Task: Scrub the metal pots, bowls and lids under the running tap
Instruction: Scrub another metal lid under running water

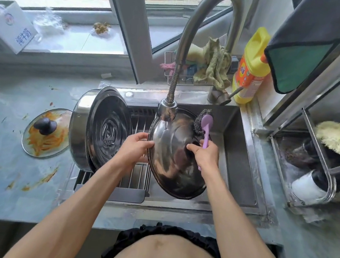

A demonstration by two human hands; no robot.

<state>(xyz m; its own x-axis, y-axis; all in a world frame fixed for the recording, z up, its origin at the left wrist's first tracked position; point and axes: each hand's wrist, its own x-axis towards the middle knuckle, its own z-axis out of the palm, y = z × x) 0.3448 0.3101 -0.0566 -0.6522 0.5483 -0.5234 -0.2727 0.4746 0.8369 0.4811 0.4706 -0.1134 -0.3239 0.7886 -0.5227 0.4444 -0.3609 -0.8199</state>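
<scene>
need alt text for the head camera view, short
A person holds a round metal lid tilted under the tap in a sink, left hand gripping its rim, right hand holding a purple-handled steel scrubber. A metal pot leans alongside.

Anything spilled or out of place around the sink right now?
Yes. Orange food scraps are smeared across the grey countertop left of the sink, and the round glass lid lying there is still coated in them.
</scene>
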